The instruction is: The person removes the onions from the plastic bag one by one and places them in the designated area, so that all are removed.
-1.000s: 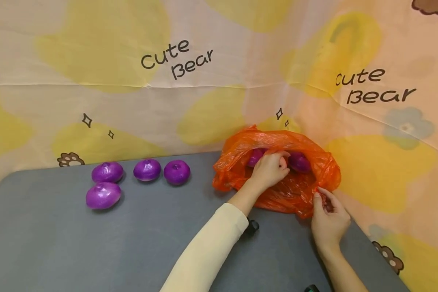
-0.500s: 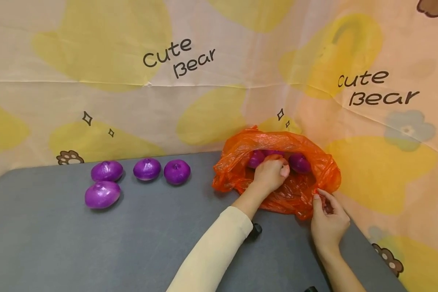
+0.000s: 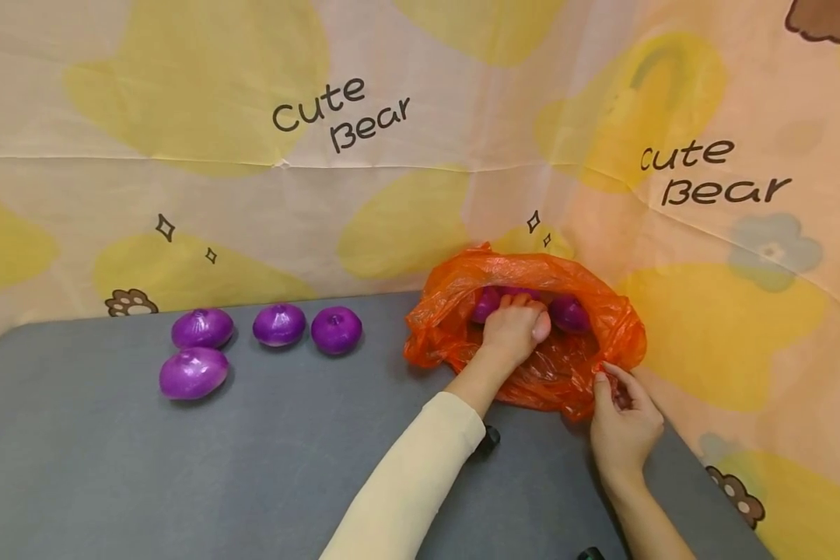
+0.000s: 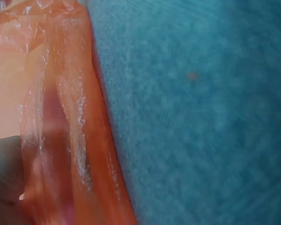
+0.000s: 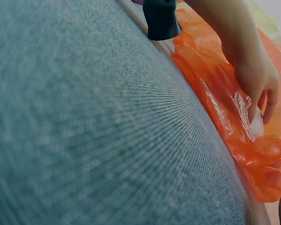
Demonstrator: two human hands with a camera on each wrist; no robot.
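In the head view an orange plastic bag (image 3: 455, 284) lies with its mouth facing me. My left hand (image 3: 511, 334) reaches inside it, its fingers against or just in front of a purple onion (image 3: 520, 293) at the back. Whether they grip it is hidden. Other onions lie beside that hand: one onion (image 3: 486, 305) to its left, another onion (image 3: 570, 313) to its right. My right hand (image 3: 628, 428) pinches the bag's near right rim between thumb and fingers. The right wrist view shows the left hand (image 5: 253, 75) pointing down into the bag (image 5: 201, 61).
Several purple onions (image 3: 278, 324) sit on the grey table (image 3: 182, 474) at left, two of them close together. A patterned cloth (image 3: 392, 70) hangs behind and along the right side. A black wrist device (image 3: 488, 442) shows beside the left sleeve (image 3: 406, 474).
The left hand has lowered slightly inside the bag, then its fingers have reached towards the back. The middle onion has come into sight behind them. The right hand keeps its pinch on the rim.
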